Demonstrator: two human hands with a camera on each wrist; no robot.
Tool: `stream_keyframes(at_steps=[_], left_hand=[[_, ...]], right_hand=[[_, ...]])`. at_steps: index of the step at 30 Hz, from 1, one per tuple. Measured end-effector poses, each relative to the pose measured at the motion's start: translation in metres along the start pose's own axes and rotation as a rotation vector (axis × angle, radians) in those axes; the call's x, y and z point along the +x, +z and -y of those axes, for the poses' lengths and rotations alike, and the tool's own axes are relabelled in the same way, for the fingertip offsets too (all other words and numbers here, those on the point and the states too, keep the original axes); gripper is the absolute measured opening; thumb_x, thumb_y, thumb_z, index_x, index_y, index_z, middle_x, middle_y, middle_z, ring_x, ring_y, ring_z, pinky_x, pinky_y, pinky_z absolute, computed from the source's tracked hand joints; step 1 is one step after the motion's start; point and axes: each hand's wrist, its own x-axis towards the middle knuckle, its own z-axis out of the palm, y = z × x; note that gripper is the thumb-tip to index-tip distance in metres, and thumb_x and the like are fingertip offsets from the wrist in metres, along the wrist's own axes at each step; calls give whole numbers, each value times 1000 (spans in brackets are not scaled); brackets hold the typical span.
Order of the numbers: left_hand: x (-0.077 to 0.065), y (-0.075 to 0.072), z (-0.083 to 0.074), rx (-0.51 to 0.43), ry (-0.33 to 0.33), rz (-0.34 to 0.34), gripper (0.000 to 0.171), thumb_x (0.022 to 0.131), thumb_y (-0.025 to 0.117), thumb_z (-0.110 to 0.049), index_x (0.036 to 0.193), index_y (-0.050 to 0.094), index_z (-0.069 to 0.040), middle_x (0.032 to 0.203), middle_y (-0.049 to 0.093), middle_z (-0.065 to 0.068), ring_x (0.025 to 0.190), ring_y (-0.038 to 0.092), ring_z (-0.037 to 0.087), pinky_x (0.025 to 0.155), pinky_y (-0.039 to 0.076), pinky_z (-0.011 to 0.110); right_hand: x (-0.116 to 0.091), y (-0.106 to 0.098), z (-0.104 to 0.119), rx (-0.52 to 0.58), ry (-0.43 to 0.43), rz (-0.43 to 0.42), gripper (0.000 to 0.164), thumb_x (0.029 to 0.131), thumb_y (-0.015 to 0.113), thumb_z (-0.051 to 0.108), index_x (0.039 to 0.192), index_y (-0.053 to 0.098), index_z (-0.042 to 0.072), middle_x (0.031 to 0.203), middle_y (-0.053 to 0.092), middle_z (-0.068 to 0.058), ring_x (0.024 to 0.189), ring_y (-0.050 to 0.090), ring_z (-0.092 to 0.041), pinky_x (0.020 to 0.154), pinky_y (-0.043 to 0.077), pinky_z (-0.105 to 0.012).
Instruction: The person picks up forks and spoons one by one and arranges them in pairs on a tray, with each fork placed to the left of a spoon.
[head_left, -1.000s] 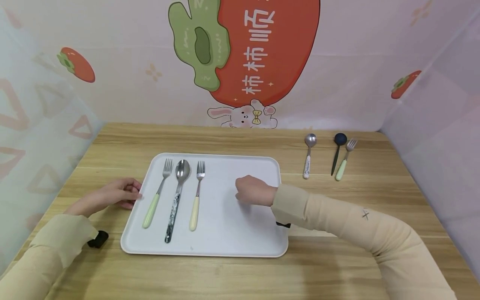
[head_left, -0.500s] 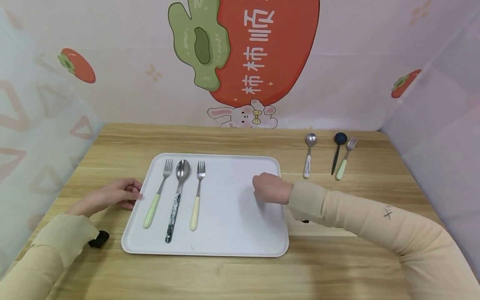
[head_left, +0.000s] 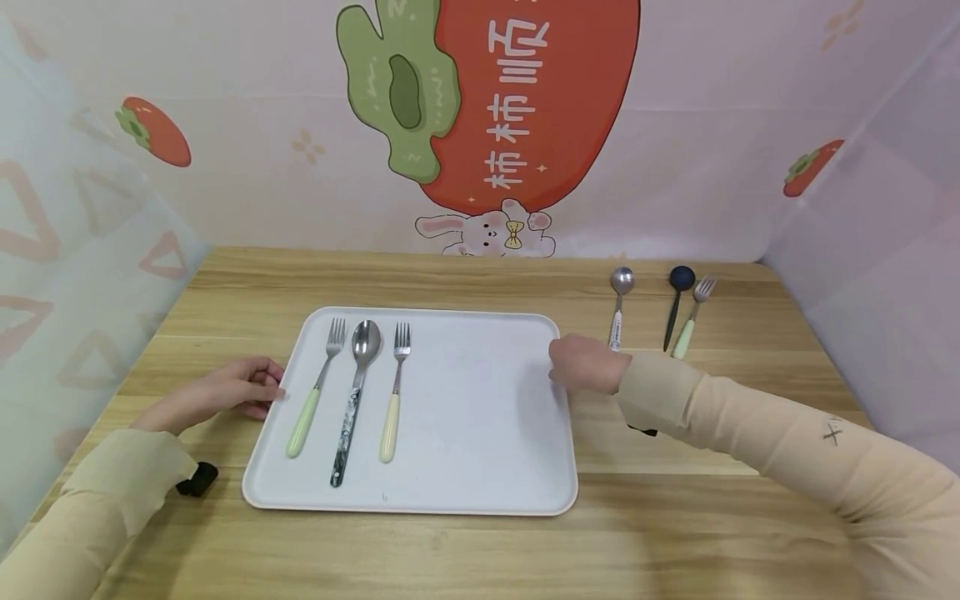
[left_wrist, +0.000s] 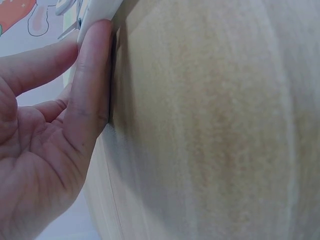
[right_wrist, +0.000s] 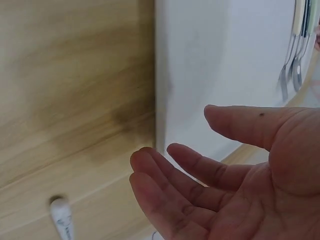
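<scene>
A white rectangular tray (head_left: 480,417) lies on the table. On its left half, side by side, are a fork with a green handle (head_left: 303,423), a large spoon with a dark marbled handle (head_left: 347,425) and a fork with a cream handle (head_left: 390,427). My left hand (head_left: 225,392) pinches the tray's left rim between thumb and fingers, as the left wrist view shows. Over the right rim hovers my right hand (head_left: 588,364); in the right wrist view its fingers (right_wrist: 195,192) are loosely bent and nothing is between them and the thumb.
Right of the tray, toward the back, lie a small spoon with a white handle (head_left: 617,321), a black spoon (head_left: 675,300) and a small fork with a green handle (head_left: 690,321). A printed cloth backdrop (head_left: 285,183) rises behind the wooden table (head_left: 375,554).
My right hand has moved rightward from above the tray's right half to its right rim, and now covers part of the white-handled spoon. The left hand and the tray stay put.
</scene>
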Motion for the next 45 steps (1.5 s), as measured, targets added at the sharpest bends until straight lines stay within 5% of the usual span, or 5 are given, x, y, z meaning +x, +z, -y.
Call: stream_keyframes(at_steps=[8, 13, 20, 30, 45], left_hand=[[0, 0, 2, 17, -9, -9, 40, 88, 58, -11, 113, 39, 13, 87, 52, 8, 74, 56, 13, 64, 54, 30], [-1, 0, 3, 16, -7, -5, 40, 88, 58, -12, 113, 39, 13, 88, 52, 8, 74, 56, 14, 65, 54, 30], [-1, 0, 4, 3, -2, -1, 39, 88, 58, -11, 112, 39, 13, 87, 52, 8, 74, 56, 13, 65, 54, 30], [-1, 0, 4, 3, 6, -3, 40, 88, 58, -12, 112, 39, 14, 87, 52, 9, 74, 56, 15, 65, 54, 31], [0, -1, -1, 10, -11, -11, 41, 87, 59, -11, 113, 38, 14, 87, 52, 8, 75, 56, 14, 66, 54, 30]], right_hand=[[0, -4, -27, 42, 63, -33, 17, 88, 41, 7, 86, 57, 1, 68, 52, -7, 59, 46, -18, 51, 39, -26], [3, -6, -47, -56, 91, -35, 13, 87, 42, 3, 84, 54, -2, 66, 51, -8, 56, 47, -17, 49, 41, -24], [2, -13, -70, -49, 104, -137, 14, 89, 47, 6, 91, 50, -8, 63, 50, -8, 50, 47, -15, 41, 39, -21], [4, -20, -101, -15, 203, -262, 11, 82, 47, 0, 72, 49, 2, 61, 48, -7, 49, 45, -16, 39, 37, -23], [9, -34, -136, 49, 340, -294, 25, 91, 42, 9, 69, 48, 1, 58, 43, -7, 46, 39, -14, 39, 32, -22]])
